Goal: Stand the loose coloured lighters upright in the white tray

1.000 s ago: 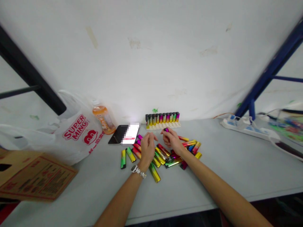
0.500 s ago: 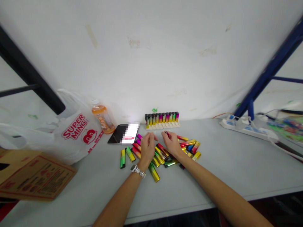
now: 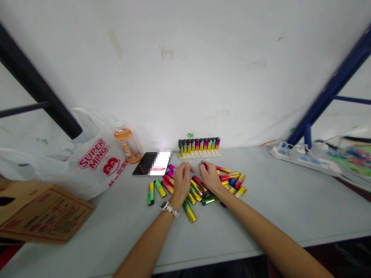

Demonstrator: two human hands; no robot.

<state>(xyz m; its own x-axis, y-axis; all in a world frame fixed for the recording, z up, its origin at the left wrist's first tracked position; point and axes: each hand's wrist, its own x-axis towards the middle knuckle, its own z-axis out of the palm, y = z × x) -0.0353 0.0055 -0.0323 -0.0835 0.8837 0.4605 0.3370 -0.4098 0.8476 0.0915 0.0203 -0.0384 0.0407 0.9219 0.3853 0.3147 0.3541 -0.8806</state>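
My right hand (image 3: pixel 210 177) is closed over the loose pile, with the dark end of a lighter (image 3: pixel 203 164) showing at its fingertips. Just left of it, my left hand (image 3: pixel 182 179) has its fingers curled together, and whatever they may hold is hidden. Beneath and around both hands lie many loose lighters in shiny red, yellow, green and purple, among them a green-yellow lighter (image 3: pixel 189 211) in front. Beyond the hands, a cream rack (image 3: pixel 203 154) against the wall holds a row of upright lighters (image 3: pixel 201 144) at its back, with more along its left end.
A tablet or phone (image 3: pixel 142 164) lies left of the pile, its screen partly pixelated. Farther left stand an orange drink bottle (image 3: pixel 129 146), a white plastic bag (image 3: pixel 95 170) and a cardboard box (image 3: pixel 52 216). A white power strip (image 3: pixel 304 157) with cables is at the right.
Both hands keep nearly the same pose over the lighters. The camera view has shifted very slightly.
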